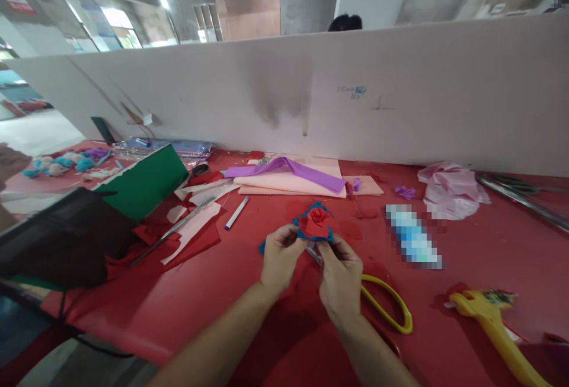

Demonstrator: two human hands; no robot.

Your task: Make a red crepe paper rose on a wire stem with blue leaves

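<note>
A paper flower (316, 221) with a red centre and blue outer petals is held up between both hands over the red table. My left hand (281, 255) pinches its left edge, with fingers curled behind the blue part. On the other side my right hand (341, 271) grips the lower right edge between thumb and fingers. Beneath and beside the right hand lies a pair of scissors with a yellow handle (402, 316); the hands partly cover its blades. A bit of blue paper (262, 248) shows just left of my left hand.
A yellow glue gun (486, 313) lies at the right. Purple crepe paper (284, 168) rests on peach sheets (267, 188) behind the hands. A marker (237, 213), paper scraps (195, 233), a dark bag (57, 239) and a green board (142, 182) are leftward. A white partition (200, 90) stands behind.
</note>
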